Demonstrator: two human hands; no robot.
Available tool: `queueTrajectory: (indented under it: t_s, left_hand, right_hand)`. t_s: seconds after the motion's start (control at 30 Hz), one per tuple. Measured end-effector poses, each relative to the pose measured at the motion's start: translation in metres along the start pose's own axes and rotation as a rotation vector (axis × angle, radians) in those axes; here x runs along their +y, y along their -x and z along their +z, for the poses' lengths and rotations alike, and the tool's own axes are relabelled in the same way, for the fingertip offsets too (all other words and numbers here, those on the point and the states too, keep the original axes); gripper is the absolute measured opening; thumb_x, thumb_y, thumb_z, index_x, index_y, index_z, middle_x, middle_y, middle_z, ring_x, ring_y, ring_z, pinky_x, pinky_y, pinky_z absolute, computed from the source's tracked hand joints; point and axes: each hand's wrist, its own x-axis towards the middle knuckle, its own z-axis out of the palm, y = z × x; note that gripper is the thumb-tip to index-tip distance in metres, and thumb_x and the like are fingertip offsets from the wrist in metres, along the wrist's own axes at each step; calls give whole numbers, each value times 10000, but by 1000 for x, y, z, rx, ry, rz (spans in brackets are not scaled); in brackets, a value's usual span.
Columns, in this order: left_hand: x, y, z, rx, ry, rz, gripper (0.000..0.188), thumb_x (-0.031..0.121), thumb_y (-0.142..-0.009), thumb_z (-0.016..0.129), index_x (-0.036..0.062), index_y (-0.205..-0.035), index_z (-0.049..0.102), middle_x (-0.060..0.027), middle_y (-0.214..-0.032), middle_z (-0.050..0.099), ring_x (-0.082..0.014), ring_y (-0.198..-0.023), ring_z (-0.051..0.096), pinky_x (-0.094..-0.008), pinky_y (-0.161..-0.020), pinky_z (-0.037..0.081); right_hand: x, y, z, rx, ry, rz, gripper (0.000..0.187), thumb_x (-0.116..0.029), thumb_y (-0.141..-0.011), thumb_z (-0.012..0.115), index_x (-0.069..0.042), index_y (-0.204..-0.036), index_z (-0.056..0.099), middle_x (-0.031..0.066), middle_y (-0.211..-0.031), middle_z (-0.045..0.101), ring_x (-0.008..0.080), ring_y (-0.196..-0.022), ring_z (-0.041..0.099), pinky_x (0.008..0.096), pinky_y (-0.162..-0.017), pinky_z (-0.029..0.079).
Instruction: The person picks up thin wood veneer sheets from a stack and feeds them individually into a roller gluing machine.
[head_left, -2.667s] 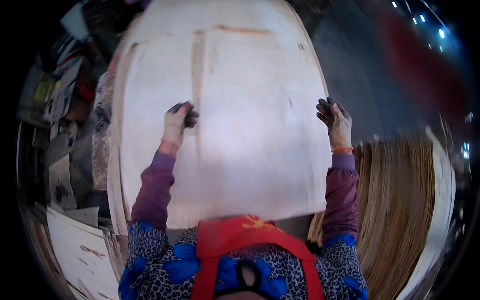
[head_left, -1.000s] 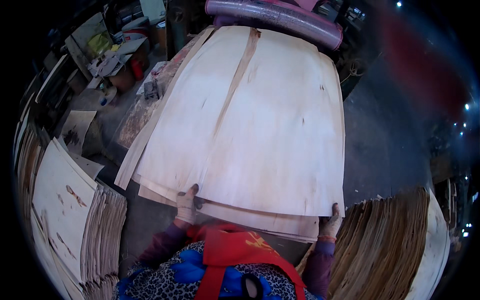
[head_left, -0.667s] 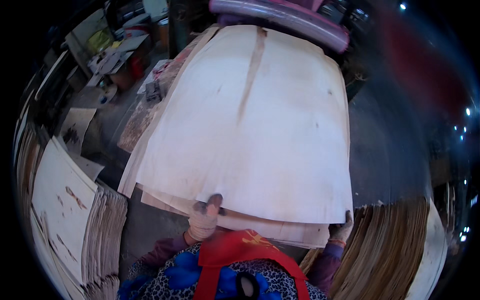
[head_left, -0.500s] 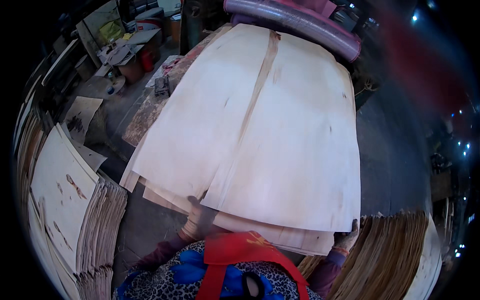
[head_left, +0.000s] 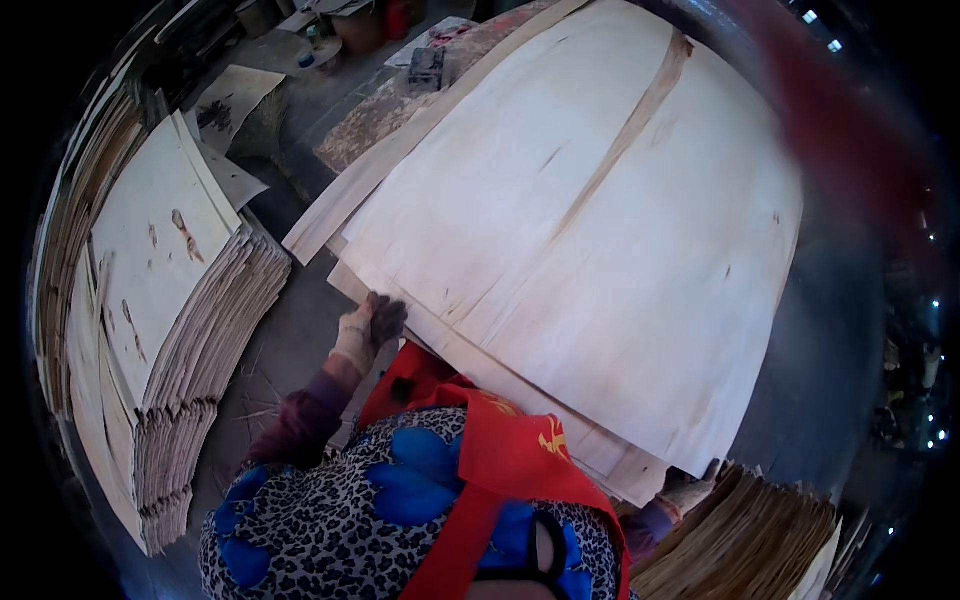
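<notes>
Large pale wood veneer sheets (head_left: pixel 600 220) lie in a loose stack before me, their near edges uneven. A brown streak runs along the top one. My left hand (head_left: pixel 372 328), in a glove with dark fingers, is closed at the near left edge of the lower sheets. At the near right corner, my right hand (head_left: pixel 690 490) grips the top sheet's edge. Its fingers are partly hidden by the sheet. A narrow veneer strip (head_left: pixel 345 205) sticks out along the left side of the stack.
To the left stands a tall stack of veneer (head_left: pixel 215 320) with a knotted sheet on top. Another stack of brown-edged veneer (head_left: pixel 745 540) is at the lower right. A small dark block (head_left: pixel 427 66) rests on the stained surface (head_left: pixel 370 125) beyond the sheets.
The view has swung, so the sheets appear farther right. My left hand has shifted left along the near edge from the split between the sheets; my right hand stays at the right corner.
</notes>
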Motion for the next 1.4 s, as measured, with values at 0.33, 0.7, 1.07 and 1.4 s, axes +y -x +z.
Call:
queueTrajectory:
  t_s: [0.33, 0.7, 1.07, 1.4]
  left_hand:
    - [51, -79, 36, 252, -302, 773, 496, 162, -703, 696, -3, -1119, 482, -96, -1032, 567, -210, -875, 561, -311, -813, 438]
    - [118, -184, 101, 604, -486, 525, 591, 231, -616, 756, -98, -1030, 492, -131, -951, 587, -200, -774, 551, -306, -696, 449]
    - [116, -295, 211, 426, -491, 567, 436, 215, -637, 729, -87, -912, 576, -151, -893, 622, -209, -704, 588, -321, -636, 467]
    - [156, -305, 302, -286, -198, 498, 184, 106, -784, 576, 37, -954, 574, -115, -832, 623, -179, -645, 600, -282, -572, 486]
  right_hand:
    - [12, -11, 6, -123, -96, 52, 496, -357, -807, 484, -39, -1187, 445, 119, -1158, 495, 281, -1052, 466, 426, -898, 374]
    - [32, -41, 78, -90, -48, -79, 387, -264, -818, 507, 4, -1095, 475, 120, -997, 543, 255, -883, 553, 383, -753, 475]
    - [5, -161, 186, -166, -48, -169, 289, -211, -820, 508, 4, -1012, 513, 118, -927, 540, 247, -800, 565, 424, -651, 505]
    - [-83, -151, 248, -458, 211, -326, 480, -329, -824, 538, 35, -1126, 459, 162, -1017, 574, 252, -884, 575, 354, -729, 479]
